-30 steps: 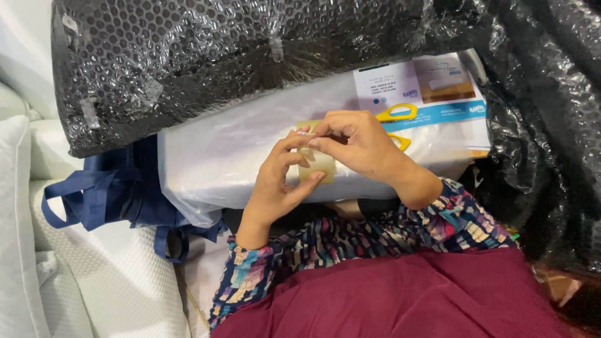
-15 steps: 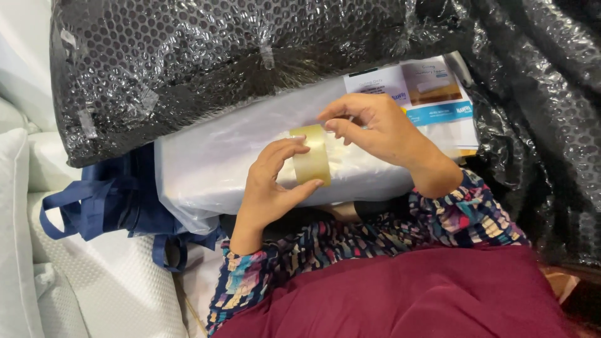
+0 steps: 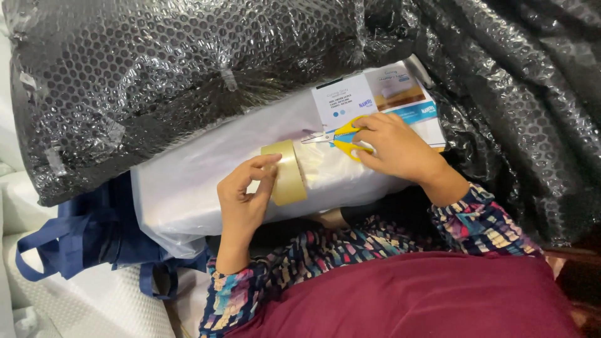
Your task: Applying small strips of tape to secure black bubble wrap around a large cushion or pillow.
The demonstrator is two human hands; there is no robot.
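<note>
While both hands work over a wrapped package lying across the person's lap, the scene breaks down as follows:

Left hand [image 3: 245,199]: fingers curled around a roll of tape, thumb on its near side and fingertips on its far rim, holding it upright on edge against the package.

Roll of tape [image 3: 287,173]: tan and translucent, standing on the white wrapped package, near its middle; a clear strip seems to run from it to the right, toward the scissors.

Right hand [image 3: 393,148]: closed on the yellow handles of the scissors, fingers through or over the loops; how far the fingers go through I cannot tell.

Scissors [image 3: 335,135]: yellow handles, short metal blades pointing left toward the roll, blades nearly closed, lying just above the package's surface to the right of the roll.

White wrapped package [image 3: 188,188]: a long, soft bundle in pale plastic, lying left to right; a printed paper label [image 3: 350,100] sits at its far right end.

Black bubble-wrapped bundle [image 3: 156,81]: large, lying on the far side of the package and touching it; more black bubble wrap [image 3: 519,112] spreads to the right.

Blue fabric bag [image 3: 81,241]: with strap handles, at the near left, partly under the package.

Sleeves [image 3: 325,256]: multicoloured pattern, above maroon cloth [image 3: 407,300] nearest the camera.
</note>
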